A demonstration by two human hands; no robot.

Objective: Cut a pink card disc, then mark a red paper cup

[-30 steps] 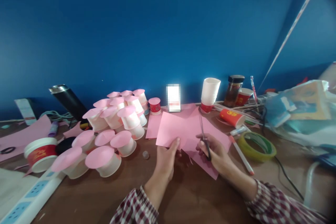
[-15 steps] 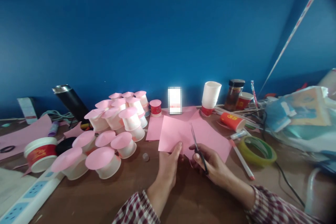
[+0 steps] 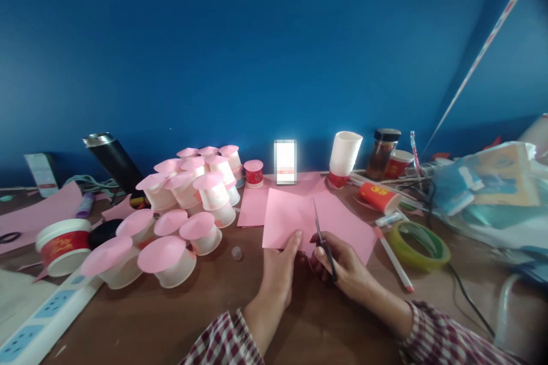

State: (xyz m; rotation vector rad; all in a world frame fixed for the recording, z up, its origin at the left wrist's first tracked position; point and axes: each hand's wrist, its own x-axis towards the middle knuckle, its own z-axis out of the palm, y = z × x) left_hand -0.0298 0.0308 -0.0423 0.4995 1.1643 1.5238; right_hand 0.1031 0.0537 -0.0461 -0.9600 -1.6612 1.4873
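A pink paper sheet lies on the brown table in front of me. My left hand pinches its near edge, thumb on top. My right hand grips black-handled scissors, whose blades point away from me and lie over the middle of the sheet. A second pink sheet lies flat under it, farther back.
Several upturned white cups with pink paper discs crowd the left. A white power strip lies at the near left beside a red-and-white tub. On the right are a marker, a green tape roll, a fallen red cup, stacked white cups, a jar and plastic bags.
The scissors swung left from the sheet's right part toward its middle, and my right hand moved closer to my left hand. The left hand kept its pinch on the sheet's edge.
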